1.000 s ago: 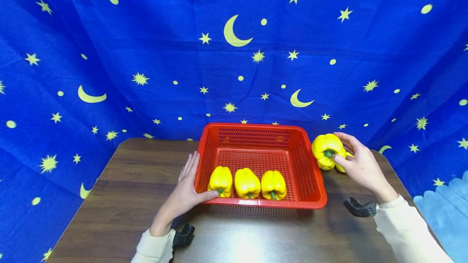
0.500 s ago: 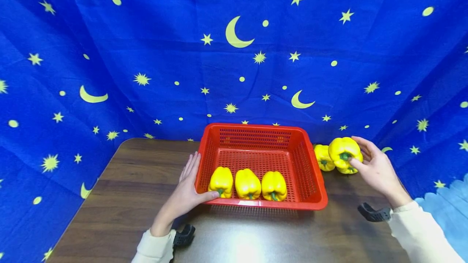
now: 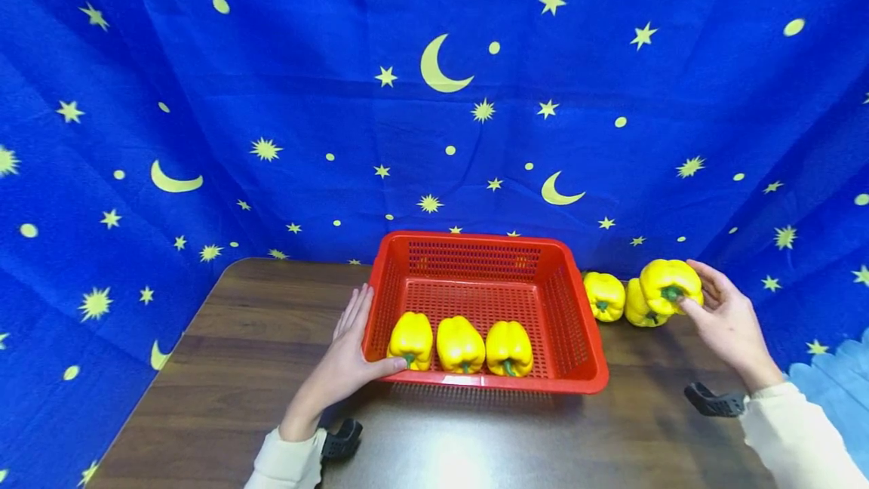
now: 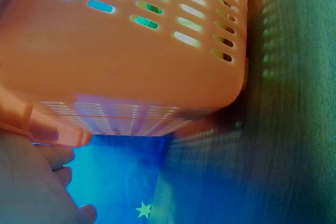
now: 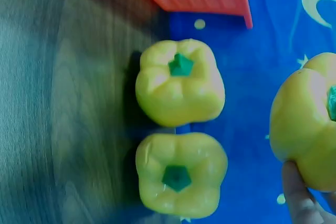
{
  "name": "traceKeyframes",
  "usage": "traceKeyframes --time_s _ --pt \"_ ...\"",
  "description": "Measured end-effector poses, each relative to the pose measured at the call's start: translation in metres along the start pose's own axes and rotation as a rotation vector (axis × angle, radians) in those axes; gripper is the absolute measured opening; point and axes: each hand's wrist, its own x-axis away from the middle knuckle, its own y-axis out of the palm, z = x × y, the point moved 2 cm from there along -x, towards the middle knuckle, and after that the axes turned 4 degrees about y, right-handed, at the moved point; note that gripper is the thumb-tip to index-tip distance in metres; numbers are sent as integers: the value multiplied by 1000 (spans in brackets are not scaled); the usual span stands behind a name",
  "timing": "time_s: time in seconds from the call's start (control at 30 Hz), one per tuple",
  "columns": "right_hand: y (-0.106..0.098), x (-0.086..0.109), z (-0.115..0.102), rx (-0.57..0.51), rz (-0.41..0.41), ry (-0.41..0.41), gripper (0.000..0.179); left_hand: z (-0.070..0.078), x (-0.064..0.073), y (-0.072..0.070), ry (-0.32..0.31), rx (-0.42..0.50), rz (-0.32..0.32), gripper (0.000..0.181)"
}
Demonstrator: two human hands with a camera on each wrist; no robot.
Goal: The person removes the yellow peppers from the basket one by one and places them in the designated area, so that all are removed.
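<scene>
My right hand holds a yellow bell pepper between thumb and fingers, its green stem toward me. It is raised beside two more yellow peppers, the left one nearer the basket and the right one partly behind the held pepper in the head view. My left hand rests with straight fingers along the left side of a red plastic basket, thumb laid over the front rim. Inside, along the front wall, three yellow peppers sit in a row, stems toward me.
The basket stands on a brown wooden table, near its back edge. Directly behind hangs a blue curtain with stars and moons. Light-blue fabric shows at the right. Black wrist bands sit at both wrists.
My right hand has moved right with the held pepper, from beside the basket's right rim past the two peppers on the table, uncovering them. The left hand and basket have stayed put.
</scene>
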Motion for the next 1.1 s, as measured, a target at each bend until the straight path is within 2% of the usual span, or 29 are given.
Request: traceKeyframes --time_s 0.2,0.37,0.7,0.87,1.1 --pt "-7 -2 11 -27 23 15 56 0 0 1 -3 -1 -1 119" --pt "-12 -6 18 -57 28 65 58 -1 1 1 -3 -5 -3 119" --pt "-22 -9 42 -28 -9 139 60 0 0 -1 -4 -10 -5 118" --pt "-24 -10 56 -12 -48 149 61 0 2 -2 -13 -2 -1 117" --pt "-32 -11 77 -71 -92 159 63 -2 0 0 29 4 5 117"
